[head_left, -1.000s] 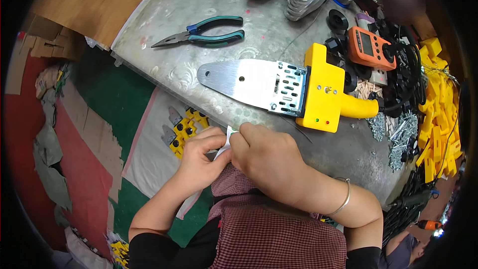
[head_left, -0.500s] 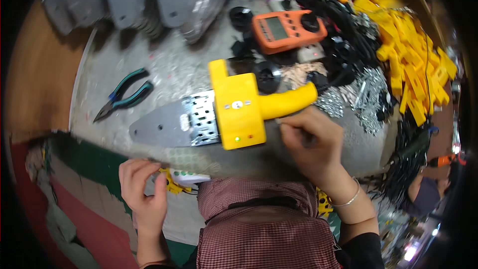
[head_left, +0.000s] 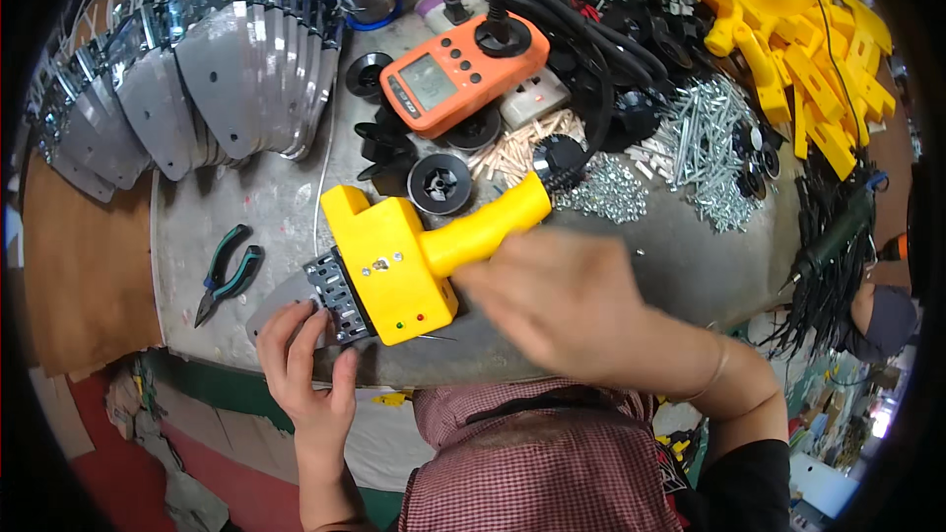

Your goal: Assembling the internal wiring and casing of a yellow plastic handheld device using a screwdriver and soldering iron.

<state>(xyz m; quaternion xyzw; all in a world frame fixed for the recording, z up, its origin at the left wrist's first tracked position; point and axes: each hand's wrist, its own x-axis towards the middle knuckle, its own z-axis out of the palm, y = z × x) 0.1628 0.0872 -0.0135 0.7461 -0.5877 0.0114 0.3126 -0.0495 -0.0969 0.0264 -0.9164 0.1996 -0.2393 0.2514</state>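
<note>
Left of centre in the frame, a yellow pipe-welding iron [head_left: 394, 286] is lying on the bench [head_left: 690, 271]. The left hand [head_left: 307, 369] is resting parted fingers, seemingly, on its metal plate [head_left: 284, 296]; the right hand [head_left: 567, 305], blurred, is hovering by the handle, finger state unreadable.

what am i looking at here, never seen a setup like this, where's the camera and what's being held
No robot here: these are a person's bare hands, seen from above by a wide fisheye camera on their head, which bends straight edges. On the grey table lie a yellow tool with a metal plate, an orange meter, pliers and screws. The left hand is open, fingers over the plate; the right hand is blurred near the tool's handle, so its grip is unclear.
</note>
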